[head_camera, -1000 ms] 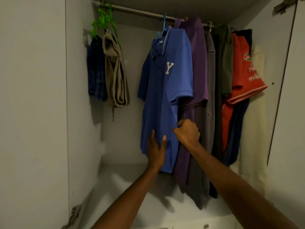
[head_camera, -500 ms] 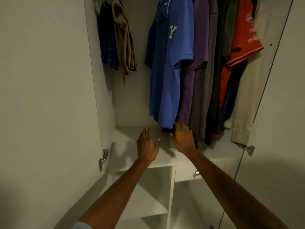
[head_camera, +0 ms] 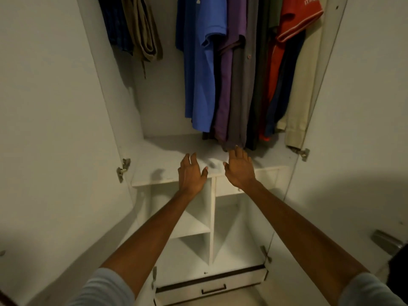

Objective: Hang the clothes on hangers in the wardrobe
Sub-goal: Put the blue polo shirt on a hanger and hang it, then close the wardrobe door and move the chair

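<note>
The wardrobe (head_camera: pixel 114 120) stands open in front of the person, with both doors swung wide. In its upper part a row of clothes hangs close together; the rail and the hangers are cut off by the top edge of the view. From left to right in the row there are a blue polo shirt (head_camera: pixel 199 69), a purple shirt (head_camera: pixel 227 85), a grey shirt (head_camera: pixel 239 96), some darker pieces, a red shirt (head_camera: pixel 295 18) and a cream garment (head_camera: pixel 298 89). Apart from them, at the far left, a dark blue garment (head_camera: pixel 114 21) and a folded khaki one (head_camera: pixel 143 29) hang by themselves. Every piece hangs with its long axis vertical, hem down.

The clothes lie above and ahead of the hands, a little to the right. Under the hems is a white shelf (head_camera: pixel 167 160), and below it open compartments (head_camera: pixel 194 217) and a bottom drawer (head_camera: pixel 212 288).

The right hand (head_camera: pixel 239 171) is the nearer one: its fingers are spread and relaxed, and the fingertips (head_camera: pixel 237 149) reach the hem of the grey shirt, touching it or just under it; I cannot tell which. It grips nothing. The left hand (head_camera: pixel 191 173) hovers over the front edge of the shelf, well below the blue polo shirt, also with loose spread fingers and holding nothing.

I judge that no loose garment waits in view, so the next piece must come from outside the wardrobe.
</note>
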`<state>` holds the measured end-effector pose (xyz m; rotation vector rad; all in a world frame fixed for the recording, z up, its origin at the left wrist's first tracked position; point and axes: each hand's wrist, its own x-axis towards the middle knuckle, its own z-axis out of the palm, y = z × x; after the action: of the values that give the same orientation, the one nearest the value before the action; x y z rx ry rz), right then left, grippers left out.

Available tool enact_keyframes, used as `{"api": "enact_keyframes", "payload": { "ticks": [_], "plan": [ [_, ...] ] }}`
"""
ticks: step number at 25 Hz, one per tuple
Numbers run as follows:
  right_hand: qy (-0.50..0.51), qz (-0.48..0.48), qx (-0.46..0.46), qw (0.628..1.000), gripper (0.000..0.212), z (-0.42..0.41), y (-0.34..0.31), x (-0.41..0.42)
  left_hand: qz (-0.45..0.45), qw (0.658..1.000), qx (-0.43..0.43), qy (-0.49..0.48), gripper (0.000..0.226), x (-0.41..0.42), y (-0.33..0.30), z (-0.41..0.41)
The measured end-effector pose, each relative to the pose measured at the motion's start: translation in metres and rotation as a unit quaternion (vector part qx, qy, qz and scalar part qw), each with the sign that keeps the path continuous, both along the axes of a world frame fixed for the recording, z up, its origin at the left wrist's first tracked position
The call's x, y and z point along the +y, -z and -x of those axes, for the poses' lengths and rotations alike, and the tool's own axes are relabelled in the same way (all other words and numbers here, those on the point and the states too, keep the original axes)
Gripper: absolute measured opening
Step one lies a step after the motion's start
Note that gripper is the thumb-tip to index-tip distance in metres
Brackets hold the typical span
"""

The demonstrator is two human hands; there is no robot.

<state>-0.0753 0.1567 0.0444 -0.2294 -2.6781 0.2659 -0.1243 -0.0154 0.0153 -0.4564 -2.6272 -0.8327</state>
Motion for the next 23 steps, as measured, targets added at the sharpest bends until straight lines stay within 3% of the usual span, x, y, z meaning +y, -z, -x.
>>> {"api": "enact_keyframes", "payload": {
  "ticks": [9,12,15,19,21,23],
  "plan": [
    [0.007,-0.002,0.041,0.999,0.064,-0.143,0.036,0.135,-0.031,0.998,-0.026,0.058,0.073,0.159,0.046,-0.128],
    [0.039,-0.004,0.147,0.988,0.052,-0.196,0.037,0.179,-0.052,0.994,-0.047,0.087,0.072,0.211,0.066,-0.171],
    [0.089,0.002,0.292,0.952,0.045,-0.255,0.027,0.235,-0.041,0.990,-0.074,0.114,0.074,0.263,0.078,-0.214],
    [0.150,0.130,0.465,0.863,0.046,-0.306,0.019,0.325,-0.050,0.974,-0.109,0.191,0.077,0.324,0.078,-0.261],
    [0.158,0.258,0.466,0.831,0.045,-0.313,0.027,0.356,-0.053,0.969,-0.112,0.215,0.077,0.350,0.073,-0.277],
    [0.110,0.357,0.413,0.831,0.048,-0.315,0.041,0.372,-0.054,0.964,-0.123,0.230,0.078,0.371,0.066,-0.292]
  ]
}}
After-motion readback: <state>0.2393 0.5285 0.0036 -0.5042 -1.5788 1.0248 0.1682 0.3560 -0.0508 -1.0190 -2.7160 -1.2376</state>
